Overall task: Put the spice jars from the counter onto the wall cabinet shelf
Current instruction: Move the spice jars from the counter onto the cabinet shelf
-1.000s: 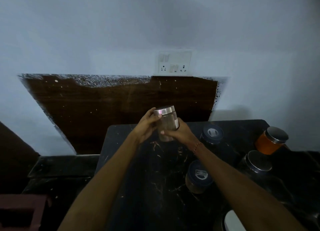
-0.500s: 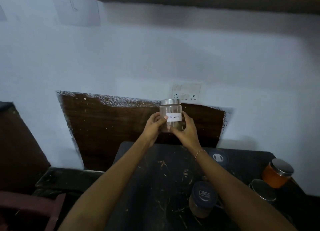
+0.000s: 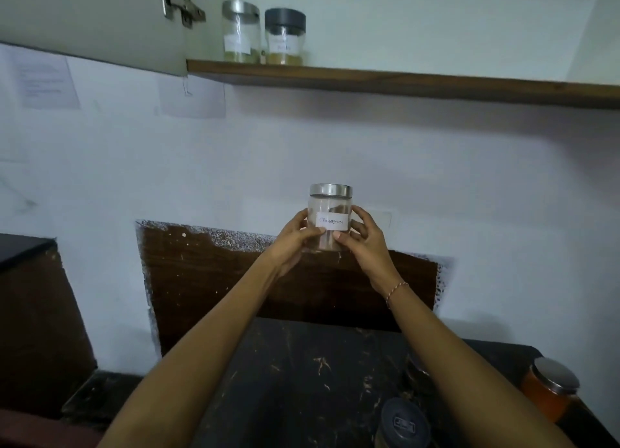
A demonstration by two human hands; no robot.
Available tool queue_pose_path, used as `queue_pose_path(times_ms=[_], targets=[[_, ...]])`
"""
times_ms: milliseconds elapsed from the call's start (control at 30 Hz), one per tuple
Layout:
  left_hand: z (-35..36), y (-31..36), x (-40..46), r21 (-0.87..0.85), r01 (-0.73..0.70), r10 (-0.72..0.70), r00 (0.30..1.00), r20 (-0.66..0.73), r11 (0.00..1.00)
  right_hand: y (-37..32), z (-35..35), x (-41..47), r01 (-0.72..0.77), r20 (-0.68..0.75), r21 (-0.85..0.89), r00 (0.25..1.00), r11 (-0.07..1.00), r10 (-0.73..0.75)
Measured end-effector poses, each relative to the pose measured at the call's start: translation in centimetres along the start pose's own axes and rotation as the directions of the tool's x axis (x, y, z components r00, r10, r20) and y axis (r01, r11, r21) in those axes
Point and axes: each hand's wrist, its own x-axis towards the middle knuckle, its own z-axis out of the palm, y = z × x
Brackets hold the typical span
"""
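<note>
A clear glass jar with a steel lid and a white handwritten label, the cinnamon jar (image 3: 330, 203), is upright in the air in front of the wall. My left hand (image 3: 297, 238) grips its left side and my right hand (image 3: 364, 238) grips its right side. Above, the wooden cabinet shelf (image 3: 402, 82) carries two jars at its left end: a steel-lidded jar (image 3: 241, 31) and a dark-lidded jar (image 3: 285, 36). On the black counter (image 3: 302, 380) stand an orange jar (image 3: 548, 392) at the right and a dark-lidded jar (image 3: 404, 426) near the bottom edge.
The open cabinet door (image 3: 94, 21) with its hinge hangs at the upper left, beside the shelf. Sheets of paper (image 3: 50, 78) are stuck on the wall under it. A brown panel (image 3: 235, 280) backs the counter. A lower dark ledge (image 3: 23, 249) sits at the far left.
Both hands have lifted the cinnamon jar from just above the counter up in front of the wall. The view has tilted upward, and the shelf with its two jars has come into sight.
</note>
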Motion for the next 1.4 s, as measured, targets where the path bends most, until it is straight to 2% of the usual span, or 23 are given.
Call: queue_pose_path(times_ms=[133, 400, 600, 833, 967, 1133, 1300, 1400], targets=[[0.0, 3.8, 0.8, 0.125, -0.098, 0.113, 0.986, -0.12, 0.987, -3.7, 0.2, 1.8, 0.095, -0.014, 0.006, 0.995, 0.995, -0.095], [0.5, 13.4, 2.8, 0.255, -0.312, 0.34, 0.937, -0.074, 0.915, -12.5, 0.3, 6.4, 0.266, 0.006, -0.019, 0.964, 0.964, -0.266], [1.5, 21.2, 5.1, 0.392, -0.461, 0.495, 0.869, 0.014, 0.797, -18.6, -0.4, 10.5, 0.386, 0.007, 0.001, 0.922, 0.922, -0.386], [2.8, 26.2, 10.8, 0.357, -0.434, 0.503, 0.855, -0.126, 0.827, -22.7, -1.5, 17.2, 0.41, -0.011, -0.092, 0.911, 0.907, -0.413], [2.8, 27.6, 14.5, 0.322, -0.407, 0.461, 0.88, -0.112, 0.855, -23.7, -1.6, 21.5, 0.416, -0.005, -0.197, 0.905, 0.888, -0.425], [2.6, 27.5, 17.9, 0.222, -0.348, 0.373, 0.924, -0.081, 0.911, -22.9, -1.5, 25.7, 0.312, 0.035, -0.222, 0.949, 0.924, -0.312], [2.1, 28.1, 19.9, 0.293, -0.247, 0.271, 0.962, -0.041, 0.924, -22.0, -0.9, 28.9, 0.272, 0.038, -0.22, 0.962, 0.937, -0.27], [1.5, 27.8, 20.7, 0.257, -0.207, 0.231, 0.971, -0.067, 0.944, -21.6, -0.4, 30.7, 0.242, 0.048, -0.264, 0.97, 0.934, -0.238]])
